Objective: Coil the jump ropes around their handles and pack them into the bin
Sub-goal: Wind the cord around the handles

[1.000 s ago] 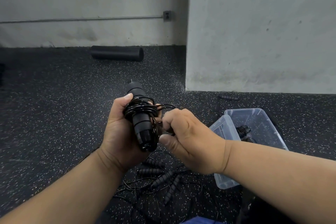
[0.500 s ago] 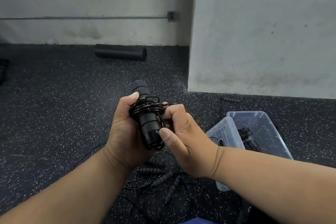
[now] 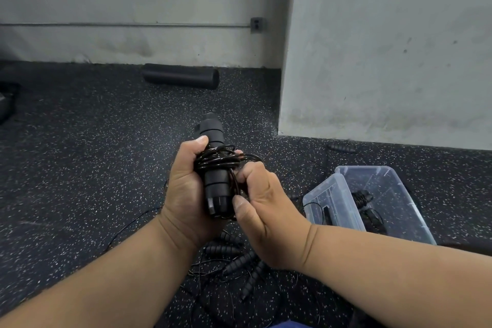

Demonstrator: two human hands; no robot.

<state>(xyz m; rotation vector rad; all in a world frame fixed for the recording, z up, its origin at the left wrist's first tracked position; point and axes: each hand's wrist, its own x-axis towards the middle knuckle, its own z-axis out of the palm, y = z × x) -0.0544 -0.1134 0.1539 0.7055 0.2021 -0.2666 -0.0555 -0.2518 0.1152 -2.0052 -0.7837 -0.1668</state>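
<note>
My left hand grips the black jump rope handles, held upright in front of me with thin black cord coiled round their middle. My right hand is curled beside them and pinches the loose cord against the handles' right side. Under my hands, several more black handles with tangled cords lie on the floor. A clear plastic bin stands to the right with coiled black ropes inside.
The bin's clear lid leans against its left side. One loose black handle lies near the grey wall corner. A black foam roller rests by the back wall. The floor is dark speckled rubber.
My right hand has drawn in closer to the handles and moved slightly downward along them with the cord. The left hand keeps the same grip.
</note>
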